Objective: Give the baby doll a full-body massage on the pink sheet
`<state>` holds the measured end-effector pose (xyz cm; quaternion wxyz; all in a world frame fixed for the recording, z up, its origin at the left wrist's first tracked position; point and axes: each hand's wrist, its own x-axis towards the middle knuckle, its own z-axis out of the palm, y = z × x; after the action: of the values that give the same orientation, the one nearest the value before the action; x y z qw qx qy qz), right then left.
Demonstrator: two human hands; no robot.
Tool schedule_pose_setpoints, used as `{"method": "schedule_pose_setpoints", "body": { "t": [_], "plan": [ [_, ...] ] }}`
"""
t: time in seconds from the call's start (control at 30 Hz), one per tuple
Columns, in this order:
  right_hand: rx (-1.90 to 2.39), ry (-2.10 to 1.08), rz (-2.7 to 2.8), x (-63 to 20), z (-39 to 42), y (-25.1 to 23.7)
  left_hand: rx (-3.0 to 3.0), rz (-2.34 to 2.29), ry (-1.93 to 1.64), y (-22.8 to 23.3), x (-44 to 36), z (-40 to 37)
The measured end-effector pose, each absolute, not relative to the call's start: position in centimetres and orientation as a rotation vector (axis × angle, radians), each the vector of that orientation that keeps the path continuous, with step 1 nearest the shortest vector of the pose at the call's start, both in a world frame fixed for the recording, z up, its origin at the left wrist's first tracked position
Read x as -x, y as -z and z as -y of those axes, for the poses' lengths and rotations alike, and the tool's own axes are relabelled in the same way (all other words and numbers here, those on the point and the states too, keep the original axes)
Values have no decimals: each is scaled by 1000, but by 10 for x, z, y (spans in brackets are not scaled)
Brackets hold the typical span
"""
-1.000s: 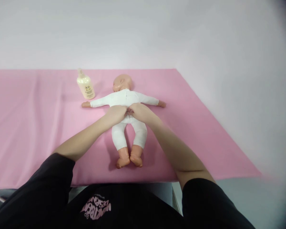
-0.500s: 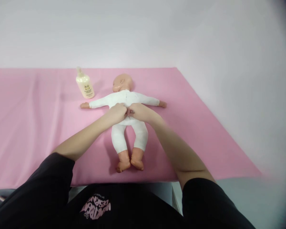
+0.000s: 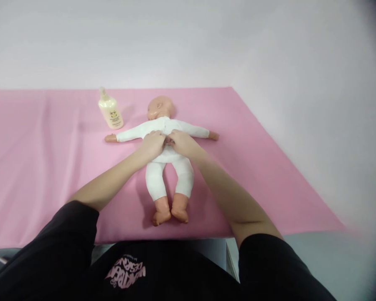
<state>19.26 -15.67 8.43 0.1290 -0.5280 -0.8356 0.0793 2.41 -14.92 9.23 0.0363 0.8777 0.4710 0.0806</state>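
Observation:
On the pink cloth a baby doll with a white cloth body lies stretched out, its head turned to the left, arms spread and feet toward me. Both of my hands are on the middle of its trunk, close together at the midline. My left hand is closed, knuckles up, with the fingers curled in against the white cloth. Beside it, my right hand is closed the same way, its thumb and fingers pinched together at the cloth. The fold between the fingertips is mostly hidden.
A pale yellow pump bottle stands on the pink cloth, beyond the doll's left-side arm. The cloth has creases on the left. A white wall or surface lies behind, and the cloth's edge slants down at right.
Both hands have moved a little up the doll's trunk, toward its head, and their fingers remain curled. The doll and the bottle stay where they were, apart from a slight camera shift.

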Motion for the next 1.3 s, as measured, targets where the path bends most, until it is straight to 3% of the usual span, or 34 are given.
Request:
{"method": "schedule_pose_setpoints", "body": {
  "t": [0.97, 1.3],
  "plan": [
    [1453, -137, 2254, -195, 125, -59, -2683, -1379, -530, -71, -21, 115],
    [1613, -279, 2053, -190, 109, -55, -2462, -1407, -740, -52, -20, 98]
  ]
}}
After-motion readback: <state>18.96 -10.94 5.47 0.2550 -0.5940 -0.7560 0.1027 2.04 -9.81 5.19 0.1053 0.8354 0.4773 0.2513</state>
